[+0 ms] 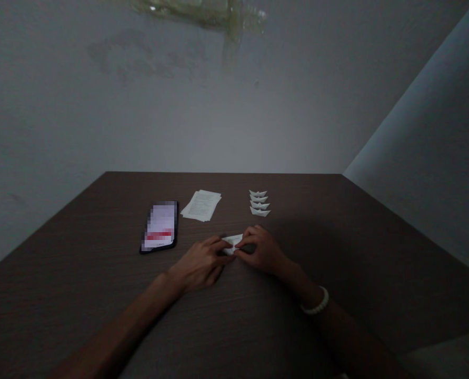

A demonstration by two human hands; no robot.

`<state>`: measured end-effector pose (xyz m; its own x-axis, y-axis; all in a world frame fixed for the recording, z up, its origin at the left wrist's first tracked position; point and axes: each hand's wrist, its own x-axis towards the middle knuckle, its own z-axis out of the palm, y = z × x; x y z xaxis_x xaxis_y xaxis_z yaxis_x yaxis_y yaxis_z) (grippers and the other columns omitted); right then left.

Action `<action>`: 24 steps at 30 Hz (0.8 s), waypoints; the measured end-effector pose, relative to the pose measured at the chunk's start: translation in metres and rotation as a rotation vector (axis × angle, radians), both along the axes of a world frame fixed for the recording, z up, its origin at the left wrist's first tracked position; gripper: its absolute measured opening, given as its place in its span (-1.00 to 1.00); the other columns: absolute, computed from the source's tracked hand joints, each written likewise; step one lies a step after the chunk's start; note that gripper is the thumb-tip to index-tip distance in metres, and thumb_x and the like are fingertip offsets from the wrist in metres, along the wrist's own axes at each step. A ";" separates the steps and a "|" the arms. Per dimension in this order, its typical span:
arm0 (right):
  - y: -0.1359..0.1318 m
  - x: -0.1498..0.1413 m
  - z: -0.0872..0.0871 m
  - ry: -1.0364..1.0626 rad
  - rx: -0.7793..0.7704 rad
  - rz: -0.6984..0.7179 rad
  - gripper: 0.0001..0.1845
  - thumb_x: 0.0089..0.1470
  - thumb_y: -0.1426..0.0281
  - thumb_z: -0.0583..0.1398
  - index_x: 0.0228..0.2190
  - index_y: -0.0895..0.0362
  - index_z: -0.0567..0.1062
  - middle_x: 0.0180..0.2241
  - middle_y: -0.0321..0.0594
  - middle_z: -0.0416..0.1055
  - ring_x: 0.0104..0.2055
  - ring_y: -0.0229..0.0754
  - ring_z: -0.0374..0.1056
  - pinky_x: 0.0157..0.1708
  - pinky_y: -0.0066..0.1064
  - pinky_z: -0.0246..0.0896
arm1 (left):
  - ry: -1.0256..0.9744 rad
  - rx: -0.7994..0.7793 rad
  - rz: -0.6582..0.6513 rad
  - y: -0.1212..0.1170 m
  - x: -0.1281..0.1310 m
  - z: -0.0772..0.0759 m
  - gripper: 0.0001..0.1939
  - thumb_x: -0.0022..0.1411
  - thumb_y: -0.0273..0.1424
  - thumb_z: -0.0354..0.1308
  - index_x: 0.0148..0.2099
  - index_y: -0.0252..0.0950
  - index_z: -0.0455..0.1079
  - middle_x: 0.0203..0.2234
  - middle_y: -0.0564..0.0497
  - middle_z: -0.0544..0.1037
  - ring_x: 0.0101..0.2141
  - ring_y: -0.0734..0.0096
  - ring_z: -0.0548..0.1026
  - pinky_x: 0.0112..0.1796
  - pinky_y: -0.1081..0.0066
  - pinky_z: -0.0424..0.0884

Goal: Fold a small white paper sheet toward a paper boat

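Between my two hands, low over the table, is a small folded piece of printed paper (232,240). My left hand (203,260) pinches its left side, thumb and forefinger closed on it. On the other side my right hand (262,249) grips the paper between thumb and fingertips; a pale beaded bracelet circles that wrist. The fingers cover part of the paper, so its full shape is hidden. Just beyond my right hand, several small folded paper boats (260,206) stand in a column.
A stack of printed paper sheets (201,205) lies behind my left hand. Left of it is a phone (159,226) with a lit, blurred screen. The dark wooden table (100,284) meets a grey wall (226,121) at its far edge.
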<state>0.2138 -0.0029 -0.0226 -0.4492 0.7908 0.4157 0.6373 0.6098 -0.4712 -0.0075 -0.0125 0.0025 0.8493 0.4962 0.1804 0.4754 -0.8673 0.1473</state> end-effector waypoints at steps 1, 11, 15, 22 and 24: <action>0.000 0.000 0.000 -0.001 -0.005 -0.002 -0.91 -0.04 0.34 0.34 -0.41 0.07 0.60 -0.39 -0.24 0.40 -0.33 -0.19 0.25 -0.23 -0.31 0.14 | -0.005 -0.001 0.000 0.000 0.000 0.000 -0.66 0.20 -0.50 0.02 -0.01 -0.24 0.46 -0.02 -0.13 0.44 -0.05 0.12 0.40 -0.07 0.14 0.43; -0.002 -0.002 0.001 0.016 -0.030 -0.018 -0.87 -0.09 0.33 0.36 -0.42 0.08 0.59 -0.38 -0.23 0.41 -0.30 -0.17 0.26 -0.23 -0.32 0.14 | -0.153 -0.040 0.041 0.003 -0.001 -0.011 -0.68 0.18 -0.57 -0.03 -0.08 -0.32 0.46 -0.08 -0.04 0.55 -0.09 0.19 0.43 -0.05 0.19 0.42; -0.001 -0.002 0.002 0.000 -0.048 -0.015 -0.84 -0.13 0.32 0.38 -0.41 0.08 0.59 -0.38 -0.25 0.42 -0.31 -0.18 0.26 -0.20 -0.31 0.12 | -0.157 -0.058 0.054 0.002 0.002 -0.009 -0.69 0.17 -0.57 -0.02 -0.10 -0.32 0.46 -0.09 -0.04 0.55 -0.11 0.20 0.44 -0.05 0.20 0.41; -0.002 0.001 0.003 -0.038 -0.090 -0.019 -0.75 -0.19 0.31 0.40 -0.36 0.06 0.58 -0.33 -0.24 0.40 -0.27 -0.15 0.24 -0.19 -0.30 0.13 | -0.149 -0.031 0.029 0.003 0.001 -0.008 -0.69 0.17 -0.56 -0.02 -0.11 -0.33 0.47 -0.10 -0.04 0.55 -0.09 0.19 0.43 -0.03 0.20 0.40; -0.001 0.002 0.002 -0.034 -0.088 -0.007 -0.77 -0.17 0.31 0.40 -0.36 0.05 0.58 -0.34 -0.24 0.40 -0.26 -0.15 0.24 -0.19 -0.30 0.12 | -0.143 -0.021 0.016 0.002 0.000 -0.008 -0.67 0.17 -0.57 -0.02 -0.08 -0.32 0.47 -0.09 -0.05 0.55 -0.09 0.19 0.43 -0.04 0.19 0.41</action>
